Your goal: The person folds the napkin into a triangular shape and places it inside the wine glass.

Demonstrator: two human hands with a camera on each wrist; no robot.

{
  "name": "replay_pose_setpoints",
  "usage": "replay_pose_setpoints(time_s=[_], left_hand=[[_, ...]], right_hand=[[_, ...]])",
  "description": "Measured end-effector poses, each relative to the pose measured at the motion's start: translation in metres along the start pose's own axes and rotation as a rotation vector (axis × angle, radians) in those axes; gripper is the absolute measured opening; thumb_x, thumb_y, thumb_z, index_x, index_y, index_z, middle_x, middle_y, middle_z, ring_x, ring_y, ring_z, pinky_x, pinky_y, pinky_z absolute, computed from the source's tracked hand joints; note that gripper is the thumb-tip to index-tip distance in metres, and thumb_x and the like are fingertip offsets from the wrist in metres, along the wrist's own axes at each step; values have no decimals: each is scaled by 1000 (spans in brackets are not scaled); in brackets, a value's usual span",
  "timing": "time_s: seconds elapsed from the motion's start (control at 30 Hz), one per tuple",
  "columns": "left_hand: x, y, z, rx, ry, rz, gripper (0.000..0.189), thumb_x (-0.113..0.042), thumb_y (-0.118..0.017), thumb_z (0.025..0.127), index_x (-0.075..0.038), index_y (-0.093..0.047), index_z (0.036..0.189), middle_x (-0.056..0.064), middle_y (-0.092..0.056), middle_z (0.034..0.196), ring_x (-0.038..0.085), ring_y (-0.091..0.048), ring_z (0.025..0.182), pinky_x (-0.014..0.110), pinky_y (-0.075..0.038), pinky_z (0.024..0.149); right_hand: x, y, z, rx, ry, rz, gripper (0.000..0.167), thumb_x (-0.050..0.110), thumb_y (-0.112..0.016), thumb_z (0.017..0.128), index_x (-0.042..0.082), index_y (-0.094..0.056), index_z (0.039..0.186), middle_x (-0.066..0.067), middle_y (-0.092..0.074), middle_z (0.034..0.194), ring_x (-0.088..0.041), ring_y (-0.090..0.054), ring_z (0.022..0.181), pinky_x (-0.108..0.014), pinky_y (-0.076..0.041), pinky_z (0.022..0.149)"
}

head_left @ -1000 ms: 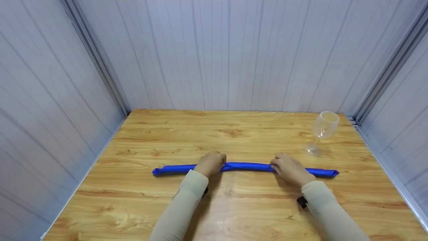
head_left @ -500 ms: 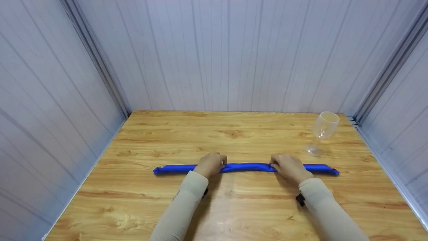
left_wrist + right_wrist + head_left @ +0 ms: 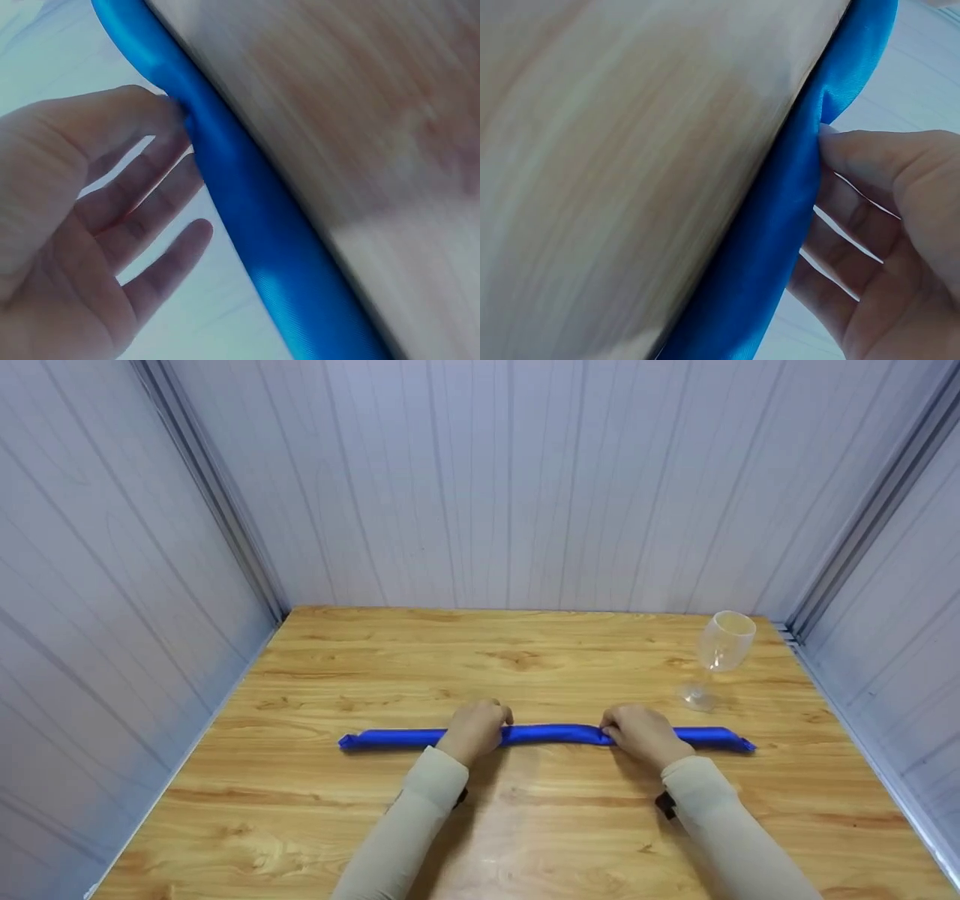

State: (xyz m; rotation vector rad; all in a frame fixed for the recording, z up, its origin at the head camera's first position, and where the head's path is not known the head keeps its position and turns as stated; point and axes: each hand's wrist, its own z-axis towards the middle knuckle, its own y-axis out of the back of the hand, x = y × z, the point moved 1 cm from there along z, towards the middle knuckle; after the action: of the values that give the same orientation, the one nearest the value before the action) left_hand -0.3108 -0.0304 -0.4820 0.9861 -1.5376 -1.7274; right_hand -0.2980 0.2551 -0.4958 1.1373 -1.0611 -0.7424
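A shiny blue cloth [image 3: 559, 733], rolled into a long thin strip, lies crosswise on the wooden table [image 3: 517, 832]. My left hand [image 3: 474, 730] pinches it left of its middle. Farther right, my right hand [image 3: 642, 733] pinches the same roll. In the left wrist view, the thumb dents the cloth [image 3: 251, 206] while the other fingers reach behind it, spread apart. The right wrist view has the thumb pressing into the cloth [image 3: 776, 210], its remaining fingers partly hidden on the far side. Both loose ends of the roll taper to small points.
A clear wine glass [image 3: 726, 645] stands upright at the back right, beyond my right hand. White panel walls [image 3: 465, 480] close off the table at the back and along both sides.
The roll has turned slightly between my hands; its right end went from a rolled opening to a pointed tip. Both hands keep their hold, nearly in place.
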Motion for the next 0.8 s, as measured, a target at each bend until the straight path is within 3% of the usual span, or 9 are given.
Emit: replay_pose_setpoints(time_s=[0.2,0.37,0.6,0.8], left_hand=[[-15,1,-1,-33,-60,12,27,0,-73,88,-12,-77,112,7,-70,104,24,-69,94,34,-57,78],[-21,-2,-1,-33,-88,17,23,-10,-78,88,-10,-76,111,6,-66,99,22,-68,90,32,-56,76],[-24,-11,2,13,-29,-15,28,-28,-79,89,-11,-72,110,6,-66,98,22,-66,89,33,-55,76],[-27,-14,7,-3,-4,53,21,-26,-80,88,-12,-72,102,5,-65,92,23,-66,85,36,-56,71]], right_hand=[[0,-1,1,3,-2,8,4,11,-72,93,12,-76,91,-3,-73,95,-29,-69,91,-49,-54,80],[0,-1,0,-4,-2,17,4,12,-72,93,12,-76,92,-4,-73,95,-29,-69,92,-49,-55,81],[1,-1,-2,5,5,-5,4,11,-72,93,11,-77,92,-4,-72,96,-28,-68,92,-48,-55,81],[0,-1,-2,-15,13,-18,4,11,-73,92,12,-77,90,-3,-72,92,-26,-68,88,-48,-55,78]])
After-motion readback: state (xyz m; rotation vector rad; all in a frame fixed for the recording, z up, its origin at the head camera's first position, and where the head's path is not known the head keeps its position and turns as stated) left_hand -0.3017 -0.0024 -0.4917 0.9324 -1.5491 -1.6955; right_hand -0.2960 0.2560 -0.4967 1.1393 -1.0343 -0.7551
